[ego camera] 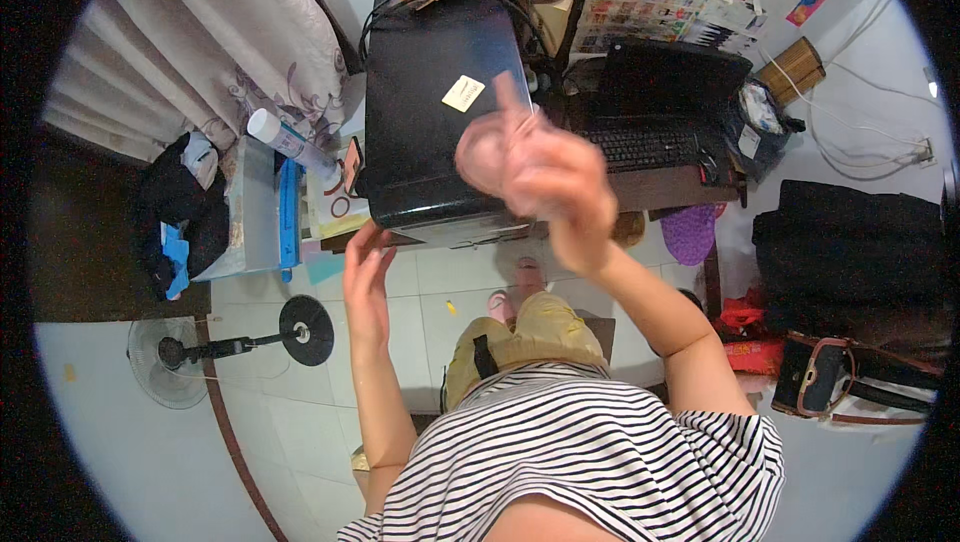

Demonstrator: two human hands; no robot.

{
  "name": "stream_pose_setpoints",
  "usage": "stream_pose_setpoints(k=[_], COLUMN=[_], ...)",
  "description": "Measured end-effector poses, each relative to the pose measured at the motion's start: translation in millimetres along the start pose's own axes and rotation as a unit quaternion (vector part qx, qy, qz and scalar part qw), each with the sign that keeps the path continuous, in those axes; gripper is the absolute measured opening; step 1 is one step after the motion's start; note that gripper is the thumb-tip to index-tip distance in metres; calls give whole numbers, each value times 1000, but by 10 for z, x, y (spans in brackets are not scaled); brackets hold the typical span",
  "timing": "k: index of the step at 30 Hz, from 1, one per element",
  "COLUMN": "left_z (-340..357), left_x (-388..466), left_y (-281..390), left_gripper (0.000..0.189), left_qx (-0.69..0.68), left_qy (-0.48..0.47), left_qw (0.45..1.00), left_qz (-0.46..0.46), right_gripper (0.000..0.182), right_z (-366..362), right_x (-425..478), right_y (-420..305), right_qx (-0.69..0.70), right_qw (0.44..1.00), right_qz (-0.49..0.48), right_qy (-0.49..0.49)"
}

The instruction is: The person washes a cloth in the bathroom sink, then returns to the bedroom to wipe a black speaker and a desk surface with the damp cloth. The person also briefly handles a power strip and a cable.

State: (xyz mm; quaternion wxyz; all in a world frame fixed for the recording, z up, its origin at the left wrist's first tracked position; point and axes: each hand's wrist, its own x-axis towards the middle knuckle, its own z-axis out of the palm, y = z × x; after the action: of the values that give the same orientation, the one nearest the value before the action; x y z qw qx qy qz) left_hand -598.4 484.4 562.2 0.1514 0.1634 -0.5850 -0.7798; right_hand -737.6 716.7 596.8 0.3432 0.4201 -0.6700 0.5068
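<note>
A large black case [442,137], perhaps a computer tower, stands before me with a yellowish label [463,94] on its top. My left hand [367,272] is at its near left corner, fingers apart and fingertips close to the edge; contact is hard to tell. Over the right side of the case is my right hand [559,174], blurred by motion, with one finger stretched out and the others curled. Under those fingers shows a flat, rounded pinkish object [484,155], possibly a cloth, too blurred to name surely.
Black cables [375,16] loop across the back of the case. To its right are a keyboard [637,148] and a dark laptop or screen [667,80]. On the left stand a white-capped spray can [289,140], a plastic bin [251,212] and a fan [176,354].
</note>
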Motion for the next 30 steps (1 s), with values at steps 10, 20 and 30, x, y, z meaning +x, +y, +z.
stream_pose_setpoints(k=[10, 20, 30], left_z=[-55, -337, -484], left_x=[13, -103, -367], left_y=[-47, -68, -112], left_gripper=[42, 48, 45], left_qx=[-37, -51, -107], left_qy=[-35, 55, 77], left_qw=[999, 997, 991], left_qz=[-7, -1, 5], right_gripper=[25, 22, 23], right_z=[499, 467, 1324], right_x=[-2094, -546, -2129], right_y=[512, -346, 429], right_qx=[-152, -122, -237], right_qw=[911, 964, 853], right_qz=[-142, -218, -256], right_qy=[-358, -92, -388])
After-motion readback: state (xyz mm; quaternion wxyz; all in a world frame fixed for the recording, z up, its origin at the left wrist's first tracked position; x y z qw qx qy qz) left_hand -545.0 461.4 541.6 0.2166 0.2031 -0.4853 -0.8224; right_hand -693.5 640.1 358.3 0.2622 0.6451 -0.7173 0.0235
